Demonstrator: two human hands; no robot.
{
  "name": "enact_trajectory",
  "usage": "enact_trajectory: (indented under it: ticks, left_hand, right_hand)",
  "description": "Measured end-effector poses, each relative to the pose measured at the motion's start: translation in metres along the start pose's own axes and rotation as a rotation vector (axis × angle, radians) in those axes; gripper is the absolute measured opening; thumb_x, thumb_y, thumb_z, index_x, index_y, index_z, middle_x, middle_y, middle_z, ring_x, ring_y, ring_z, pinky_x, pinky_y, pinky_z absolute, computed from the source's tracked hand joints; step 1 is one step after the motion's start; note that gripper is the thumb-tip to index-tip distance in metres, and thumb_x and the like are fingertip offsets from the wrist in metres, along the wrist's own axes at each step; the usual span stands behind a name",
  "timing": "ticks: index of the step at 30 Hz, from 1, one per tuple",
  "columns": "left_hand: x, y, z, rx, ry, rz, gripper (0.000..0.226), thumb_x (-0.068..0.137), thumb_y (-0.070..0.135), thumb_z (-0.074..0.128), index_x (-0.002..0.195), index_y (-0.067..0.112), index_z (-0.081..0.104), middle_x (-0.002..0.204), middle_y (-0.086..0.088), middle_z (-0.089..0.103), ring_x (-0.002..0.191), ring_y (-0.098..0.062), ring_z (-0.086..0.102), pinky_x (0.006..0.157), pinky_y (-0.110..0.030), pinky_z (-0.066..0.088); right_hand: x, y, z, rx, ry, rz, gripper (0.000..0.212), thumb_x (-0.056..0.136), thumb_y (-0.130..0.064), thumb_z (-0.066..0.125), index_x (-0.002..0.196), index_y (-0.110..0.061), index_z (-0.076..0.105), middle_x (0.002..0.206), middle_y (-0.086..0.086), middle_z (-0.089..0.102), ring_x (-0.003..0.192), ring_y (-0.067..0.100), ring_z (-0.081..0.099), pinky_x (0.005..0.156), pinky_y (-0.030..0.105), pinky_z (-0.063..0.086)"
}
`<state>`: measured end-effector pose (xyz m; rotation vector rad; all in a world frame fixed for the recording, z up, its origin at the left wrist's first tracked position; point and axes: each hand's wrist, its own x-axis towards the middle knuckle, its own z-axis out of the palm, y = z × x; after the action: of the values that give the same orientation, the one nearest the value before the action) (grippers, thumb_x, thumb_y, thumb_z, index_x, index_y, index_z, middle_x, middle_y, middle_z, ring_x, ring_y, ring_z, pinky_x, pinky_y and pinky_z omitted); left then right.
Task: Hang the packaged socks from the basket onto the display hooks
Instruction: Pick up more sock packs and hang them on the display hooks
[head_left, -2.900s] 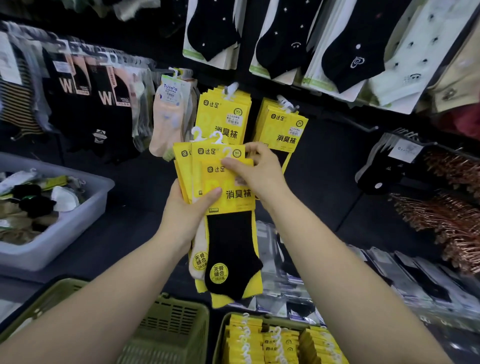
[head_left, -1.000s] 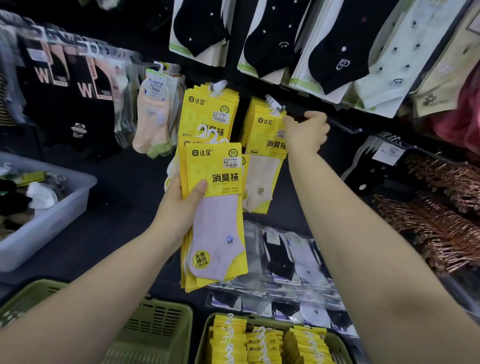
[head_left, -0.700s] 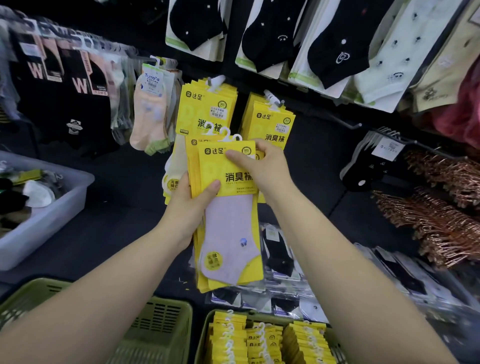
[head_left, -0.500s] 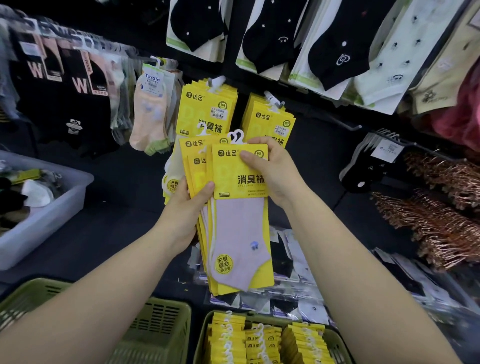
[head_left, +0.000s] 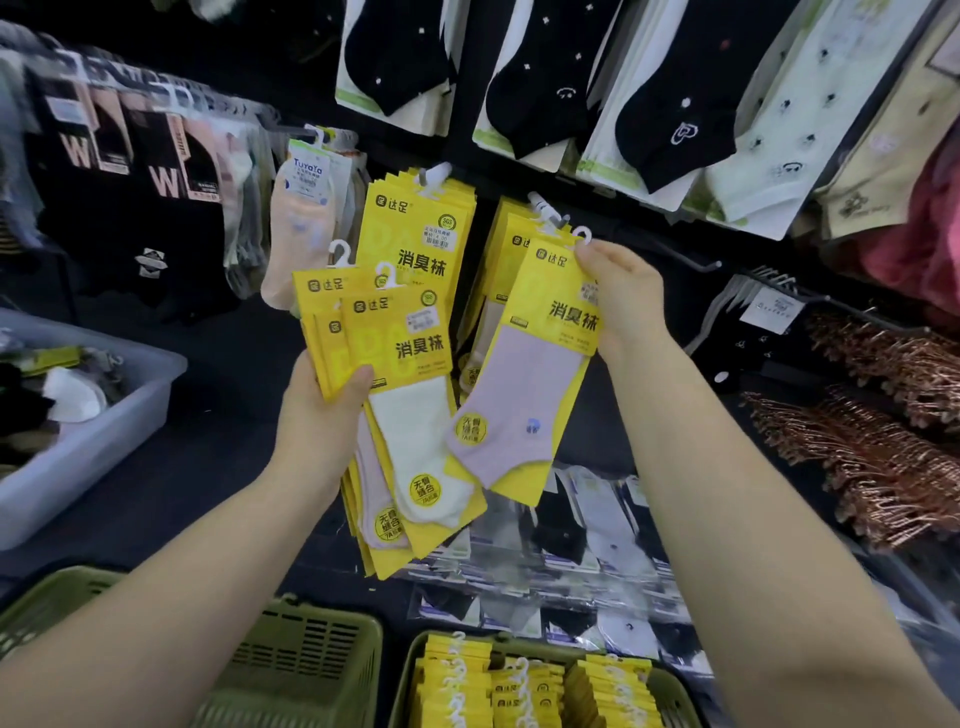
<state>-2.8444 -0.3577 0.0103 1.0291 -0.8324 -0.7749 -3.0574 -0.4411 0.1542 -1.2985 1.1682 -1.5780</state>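
Sock wall (head_left: 655, 228); lilac pack (head_left: 540, 364), right hand (head_left: 623, 296); stack (head_left: 410, 415), maybe five, left hand (head_left: 317, 415)

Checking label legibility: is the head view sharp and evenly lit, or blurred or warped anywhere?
Head view: large print on the lilac sock pack reads clearly, small print is soft; the backdrop is dark; wide-angle distortion slants the top-right socks.

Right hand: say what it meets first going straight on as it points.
Probably the display hook holding hung yellow packs, just above the right hand pinching the lilac sock pack; depth is unclear.
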Motion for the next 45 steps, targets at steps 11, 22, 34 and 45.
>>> enact_trajectory:
  ticks: [11, 22, 34, 45]
  left_hand:
    - [0.013, -0.006, -0.034, -0.069, 0.293, -0.011, 0.024, 0.096, 0.019, 0.054, 0.116, 0.03, 0.048, 0.109, 0.015, 0.063, 0.1, -0.007, 0.061, 0.088, -0.036, 0.049]
    - [0.01, 0.002, -0.036, 0.01, 0.172, 0.072, 0.026, 0.094, 0.02, 0.056, 0.098, 0.045, 0.05, 0.106, 0.016, 0.063, 0.101, -0.006, 0.062, 0.082, -0.03, 0.049]
    - [0.01, -0.01, -0.052, 0.048, 0.253, 0.01, 0.031, 0.096, 0.016, 0.053, 0.127, 0.016, 0.05, 0.12, 0.001, 0.064, 0.108, -0.017, 0.061, 0.092, -0.042, 0.049]
    - [0.011, -0.021, -0.08, 0.084, 0.467, -0.01, 0.037, 0.096, 0.015, 0.052, 0.133, 0.018, 0.045, 0.123, 0.005, 0.058, 0.11, -0.014, 0.055, 0.097, -0.037, 0.044]
  right_hand:
    - [0.016, 0.003, 0.03, -0.166, 0.097, -0.097, 0.014, 0.093, -0.016, 0.054, 0.081, -0.014, 0.061, 0.071, -0.003, 0.052, 0.055, 0.006, 0.045, 0.049, 0.018, 0.042]
    - [-0.019, 0.021, -0.006, -0.063, 0.003, -0.084, 0.013, 0.095, -0.017, 0.055, 0.089, -0.014, 0.067, 0.085, 0.006, 0.071, 0.072, 0.014, 0.065, 0.068, 0.032, 0.056]
    - [-0.023, 0.021, -0.004, 0.231, 0.186, -0.22, 0.017, 0.095, -0.012, 0.053, 0.081, -0.013, 0.062, 0.075, 0.001, 0.061, 0.066, 0.01, 0.056, 0.063, 0.024, 0.049]
    - [-0.015, 0.042, -0.044, 0.2, 0.448, -0.171, 0.012, 0.096, -0.018, 0.054, 0.092, -0.01, 0.062, 0.081, 0.002, 0.061, 0.075, 0.017, 0.055, 0.068, 0.032, 0.047]
